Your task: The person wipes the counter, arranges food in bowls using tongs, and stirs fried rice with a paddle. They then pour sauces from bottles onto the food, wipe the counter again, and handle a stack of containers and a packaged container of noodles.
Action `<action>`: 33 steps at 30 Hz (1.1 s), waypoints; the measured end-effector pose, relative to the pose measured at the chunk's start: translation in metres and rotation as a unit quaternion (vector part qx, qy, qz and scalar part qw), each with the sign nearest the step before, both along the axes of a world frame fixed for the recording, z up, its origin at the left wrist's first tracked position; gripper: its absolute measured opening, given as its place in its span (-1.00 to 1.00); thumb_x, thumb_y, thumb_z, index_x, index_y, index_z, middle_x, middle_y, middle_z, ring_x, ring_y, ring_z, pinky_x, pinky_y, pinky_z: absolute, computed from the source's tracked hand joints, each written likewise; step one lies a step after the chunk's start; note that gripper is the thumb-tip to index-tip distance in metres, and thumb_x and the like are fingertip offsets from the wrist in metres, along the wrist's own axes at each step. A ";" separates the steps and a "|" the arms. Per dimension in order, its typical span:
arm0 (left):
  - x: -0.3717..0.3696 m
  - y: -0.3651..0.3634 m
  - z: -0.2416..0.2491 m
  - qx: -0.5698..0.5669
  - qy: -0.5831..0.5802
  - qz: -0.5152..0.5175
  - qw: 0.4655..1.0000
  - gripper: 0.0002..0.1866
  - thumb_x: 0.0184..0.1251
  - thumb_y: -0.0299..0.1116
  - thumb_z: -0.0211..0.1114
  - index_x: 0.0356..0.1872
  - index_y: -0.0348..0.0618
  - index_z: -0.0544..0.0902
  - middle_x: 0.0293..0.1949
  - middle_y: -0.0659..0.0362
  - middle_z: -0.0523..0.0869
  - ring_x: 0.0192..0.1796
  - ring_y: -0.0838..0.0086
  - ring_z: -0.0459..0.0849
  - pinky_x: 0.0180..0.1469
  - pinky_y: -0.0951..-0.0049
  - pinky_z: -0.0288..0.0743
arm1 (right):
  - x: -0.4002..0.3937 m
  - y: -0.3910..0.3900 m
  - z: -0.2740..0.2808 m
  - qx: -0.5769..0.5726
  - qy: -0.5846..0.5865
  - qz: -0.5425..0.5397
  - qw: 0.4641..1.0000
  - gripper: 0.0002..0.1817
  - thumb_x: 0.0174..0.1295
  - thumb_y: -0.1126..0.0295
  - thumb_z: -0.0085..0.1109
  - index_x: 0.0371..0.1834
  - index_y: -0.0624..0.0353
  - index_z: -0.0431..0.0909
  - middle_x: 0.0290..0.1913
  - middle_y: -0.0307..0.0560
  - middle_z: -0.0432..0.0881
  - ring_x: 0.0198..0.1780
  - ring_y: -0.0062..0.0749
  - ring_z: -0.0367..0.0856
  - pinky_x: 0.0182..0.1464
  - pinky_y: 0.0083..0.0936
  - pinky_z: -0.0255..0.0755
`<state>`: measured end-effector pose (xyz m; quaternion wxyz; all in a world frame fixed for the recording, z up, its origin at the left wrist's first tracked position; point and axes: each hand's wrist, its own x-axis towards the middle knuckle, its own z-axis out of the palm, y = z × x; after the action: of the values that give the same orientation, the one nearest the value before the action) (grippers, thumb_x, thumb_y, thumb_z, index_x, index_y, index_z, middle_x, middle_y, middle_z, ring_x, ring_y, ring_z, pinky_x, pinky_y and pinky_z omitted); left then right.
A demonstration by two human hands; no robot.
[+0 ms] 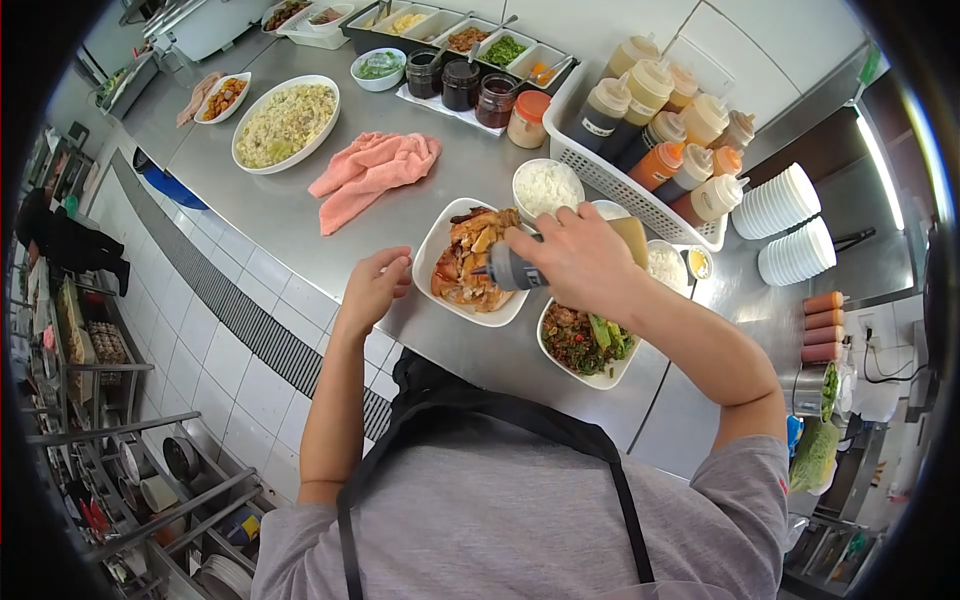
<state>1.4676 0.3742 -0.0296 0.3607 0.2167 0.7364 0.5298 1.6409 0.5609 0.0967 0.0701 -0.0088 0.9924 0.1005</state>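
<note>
Silver metal makes up the table (300,205), and on it sits a white bowl (421,280) of brown sliced meat (462,262). The right hand (580,255) is wrapped around a squeeze bottle (517,270), tipped so its dark nozzle is over the meat. That hand hides the bottle's middle. A yellowish end (631,238) pokes out behind it, but I can't tell if it's the same bottle. I can't see any sauce coming out.

The left hand (375,288) holds nothing, its fingers loosely bent just beside the bowl's rim. It's hard to tell if they touch.

One rice bowl (548,187) is close behind the meat. Another rice bowl (668,268) is partly covered by the right arm, and so is a dish of dark chopped food and greens (580,340). A basket of sauce bottles (640,203) crowds the back, and a pink cloth (375,170) lies crumpled nearby.
</note>
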 end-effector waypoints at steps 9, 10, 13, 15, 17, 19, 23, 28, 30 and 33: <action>0.000 0.004 -0.005 -0.009 -0.037 -0.032 0.999 -0.66 0.29 -0.29 0.04 -0.01 -0.30 0.49 -0.35 0.17 0.62 -0.32 0.51 0.60 -0.25 0.53 0.49 | 0.044 0.030 -0.007 0.054 0.014 -0.056 0.997 -0.38 -0.27 0.40 0.30 0.00 -0.05 0.36 -0.31 -0.19 0.49 -0.21 -0.37 0.48 -0.19 -0.44 0.24; 0.000 0.006 -0.006 -0.001 -0.044 -0.030 0.999 -0.66 0.28 -0.29 0.04 -0.02 -0.31 0.49 -0.35 0.16 0.63 -0.33 0.51 0.61 -0.26 0.53 0.49 | 0.046 0.027 -0.007 0.053 0.014 -0.058 0.997 -0.38 -0.27 0.40 0.30 0.00 -0.05 0.36 -0.31 -0.19 0.49 -0.21 -0.37 0.48 -0.19 -0.44 0.24; 0.000 0.011 -0.012 0.014 -0.051 -0.027 0.998 -0.66 0.28 -0.29 0.04 -0.03 -0.31 0.49 -0.35 0.13 0.63 -0.36 0.49 0.62 -0.29 0.53 0.51 | 0.045 0.014 -0.008 0.032 0.011 -0.045 0.998 -0.40 -0.28 0.41 0.29 -0.02 -0.04 0.37 -0.34 -0.19 0.48 -0.22 -0.37 0.48 -0.20 -0.44 0.24; 0.001 0.012 -0.011 0.020 -0.051 -0.024 0.998 -0.66 0.27 -0.29 0.04 -0.03 -0.31 0.49 -0.34 0.12 0.64 -0.37 0.49 0.62 -0.30 0.52 0.52 | 0.043 0.009 -0.009 0.005 0.011 -0.026 1.000 -0.42 -0.27 0.42 0.27 -0.03 -0.04 0.37 -0.36 -0.19 0.47 -0.23 -0.36 0.48 -0.20 -0.43 0.24; 0.002 0.011 -0.003 0.013 -0.061 -0.024 0.998 -0.66 0.27 -0.31 0.04 -0.03 -0.31 0.50 -0.34 0.12 0.63 -0.36 0.49 0.62 -0.30 0.52 0.52 | 0.039 0.010 -0.011 0.011 0.010 -0.032 0.999 -0.42 -0.27 0.42 0.26 -0.03 -0.03 0.37 -0.35 -0.18 0.47 -0.23 -0.36 0.48 -0.20 -0.43 0.24; 0.003 0.008 0.000 0.014 -0.069 -0.018 0.997 -0.67 0.27 -0.31 0.03 -0.03 -0.31 0.50 -0.34 0.13 0.63 -0.37 0.50 0.62 -0.30 0.53 0.52 | 0.033 0.017 -0.012 0.018 0.009 -0.035 0.999 -0.42 -0.26 0.42 0.26 -0.03 -0.03 0.37 -0.34 -0.18 0.48 -0.22 -0.35 0.49 -0.20 -0.42 0.24; 0.001 0.004 -0.002 0.019 -0.079 -0.012 0.997 -0.68 0.26 -0.32 0.03 -0.04 -0.31 0.51 -0.34 0.16 0.61 -0.41 0.53 0.60 -0.31 0.55 0.52 | 0.021 0.040 -0.017 0.044 0.060 -0.064 0.995 -0.37 -0.27 0.40 0.30 0.02 -0.03 0.36 -0.30 -0.15 0.50 -0.19 -0.33 0.50 -0.19 -0.40 0.26; 0.002 0.004 0.001 0.027 -0.084 -0.001 0.996 -0.68 0.27 -0.33 0.03 -0.04 -0.29 0.51 -0.29 0.17 0.60 -0.40 0.53 0.59 -0.31 0.56 0.52 | 0.013 0.040 -0.015 -0.010 0.071 -0.085 0.994 -0.34 -0.27 0.32 0.36 0.04 -0.03 0.35 -0.32 -0.12 0.51 -0.20 -0.28 0.51 -0.16 -0.36 0.31; 0.001 -0.001 0.001 0.030 -0.084 0.010 0.996 -0.69 0.27 -0.33 0.03 -0.04 -0.28 0.51 -0.27 0.16 0.60 -0.38 0.52 0.60 -0.31 0.56 0.52 | 0.013 0.035 -0.002 -0.084 0.039 -0.115 0.989 -0.32 -0.28 0.29 0.38 0.04 -0.02 0.36 -0.30 -0.08 0.53 -0.19 -0.24 0.52 -0.14 -0.35 0.33; -0.007 -0.012 -0.001 0.046 -0.083 0.034 0.995 -0.69 0.28 -0.33 0.02 -0.03 -0.28 0.49 -0.23 0.13 0.60 -0.35 0.48 0.61 -0.29 0.55 0.52 | 0.018 0.039 -0.003 -0.232 0.057 -0.120 0.964 -0.27 -0.32 0.24 0.41 0.06 0.04 0.36 -0.23 -0.02 0.55 -0.17 -0.18 0.54 -0.10 -0.35 0.36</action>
<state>1.4604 0.3623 -0.0309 0.3920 0.1628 0.6859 0.5910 1.6593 0.6000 0.0938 0.0209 0.1006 0.9846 -0.1414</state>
